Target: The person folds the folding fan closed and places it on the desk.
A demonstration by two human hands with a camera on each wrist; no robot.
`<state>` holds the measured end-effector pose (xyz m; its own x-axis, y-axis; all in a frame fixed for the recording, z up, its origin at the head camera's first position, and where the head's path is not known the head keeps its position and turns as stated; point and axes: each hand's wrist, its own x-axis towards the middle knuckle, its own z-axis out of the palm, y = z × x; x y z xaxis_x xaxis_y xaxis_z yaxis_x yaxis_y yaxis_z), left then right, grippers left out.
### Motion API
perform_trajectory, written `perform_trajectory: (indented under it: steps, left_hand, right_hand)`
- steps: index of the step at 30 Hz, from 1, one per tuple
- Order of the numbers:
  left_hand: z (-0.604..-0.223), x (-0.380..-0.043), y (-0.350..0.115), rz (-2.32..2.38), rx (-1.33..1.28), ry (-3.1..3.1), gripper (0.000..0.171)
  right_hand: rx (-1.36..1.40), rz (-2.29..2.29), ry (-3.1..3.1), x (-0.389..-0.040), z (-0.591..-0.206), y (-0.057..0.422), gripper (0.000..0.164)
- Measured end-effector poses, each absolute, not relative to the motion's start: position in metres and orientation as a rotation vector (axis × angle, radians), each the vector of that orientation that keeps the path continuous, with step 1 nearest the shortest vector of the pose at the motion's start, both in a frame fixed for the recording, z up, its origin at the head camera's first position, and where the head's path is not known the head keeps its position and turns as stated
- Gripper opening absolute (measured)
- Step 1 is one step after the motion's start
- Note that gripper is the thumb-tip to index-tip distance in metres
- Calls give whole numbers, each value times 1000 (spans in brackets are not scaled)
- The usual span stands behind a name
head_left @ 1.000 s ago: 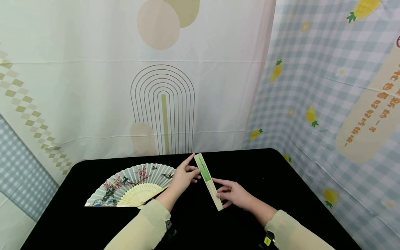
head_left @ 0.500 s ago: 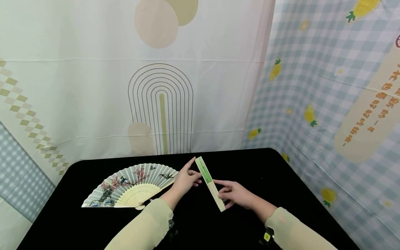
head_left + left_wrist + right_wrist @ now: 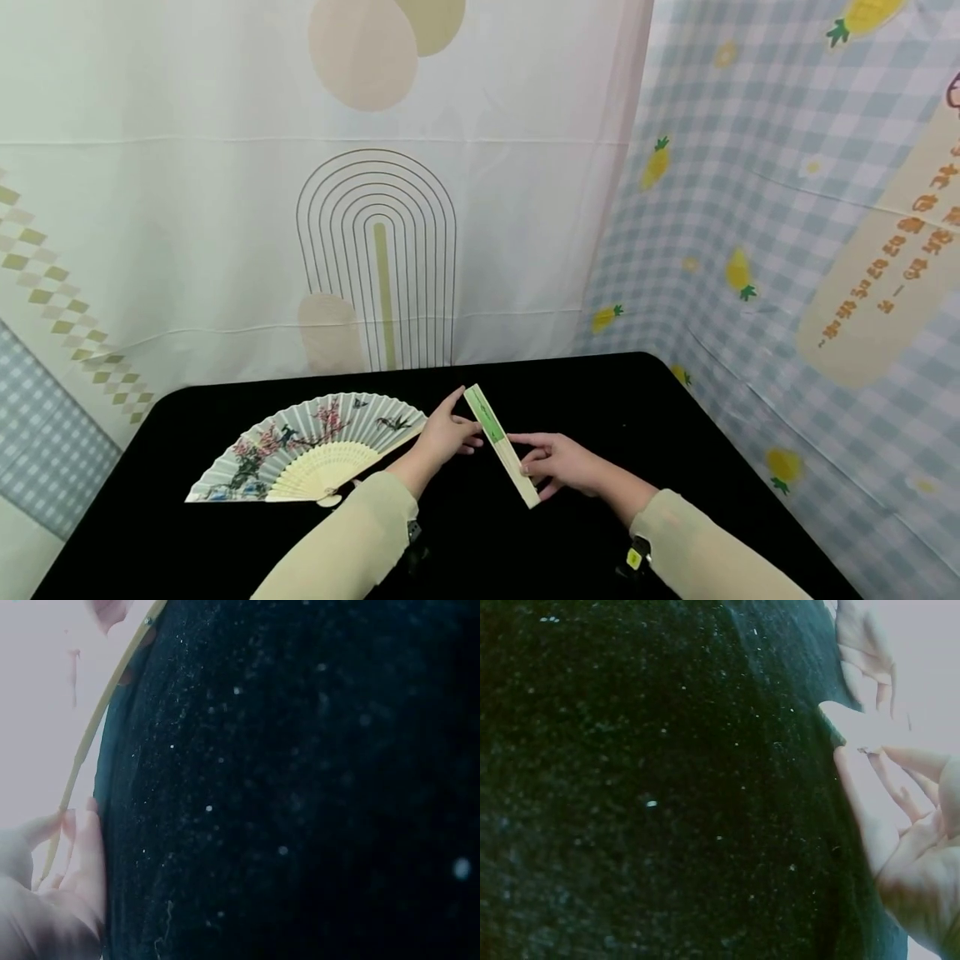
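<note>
A folded hand fan (image 3: pixel 512 462), pale wood with a green patterned upper part, slants between the two hands over the black table. My left hand (image 3: pixel 444 435) pinches its upper end, the index finger stretched along toward the tip. Lower down, my right hand (image 3: pixel 567 463) holds the other end between thumb and fingers. Seen edge-on in the left wrist view, the fan (image 3: pixel 90 735) is a thin, slightly bowed strip. In the right wrist view its pale end (image 3: pixel 842 720) sticks out past the right fingertips. A spread fan (image 3: pixel 322 454) with blossoms and birds lies left of the left hand.
The black table (image 3: pixel 585 392) has rounded far corners. Behind it hangs a white curtain (image 3: pixel 525 208) with arches and circles; on the right is a blue checked curtain (image 3: pixel 697 192) with pineapples.
The folded fan's upper end and my left hand have dipped slightly. The whole head view has shifted a little, with the spread fan drifting left. Both hands keep their hold.
</note>
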<state>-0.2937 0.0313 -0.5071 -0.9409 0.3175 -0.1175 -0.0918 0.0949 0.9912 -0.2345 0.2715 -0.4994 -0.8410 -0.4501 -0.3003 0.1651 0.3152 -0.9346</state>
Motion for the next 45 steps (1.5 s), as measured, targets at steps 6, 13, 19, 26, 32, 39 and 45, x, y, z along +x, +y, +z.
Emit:
perform_trajectory:
  steps: [6, 13, 19, 26, 32, 39, 45]
  left_hand:
    - [-509, -295, 29, 1855, 173, 2061, 83]
    - [-509, -296, 32, 1823, 116, 2048, 85]
    - [-505, -296, 34, 1766, 89, 2092, 83]
    - [-501, -298, 33, 1694, 82, 2150, 81]
    - [-501, -300, 35, 1659, 79, 2190, 81]
    - [-505, -303, 36, 1578, 88, 2225, 85]
    - [-506, -302, 37, 1583, 105, 2222, 86]
  right_hand:
    - [-236, -1536, 2060, -238, -499, 270, 58]
    - [-227, -1518, 2045, -240, -500, 270, 57]
    - [-210, -1505, 2055, -240, -497, 268, 56]
    - [-197, -1461, 2090, -242, -494, 266, 55]
    - [-218, -1363, 2192, -244, -492, 264, 54]
    - [-257, -1257, 2294, -244, -490, 263, 54]
    - [-286, -1218, 2321, -243, -491, 266, 54]
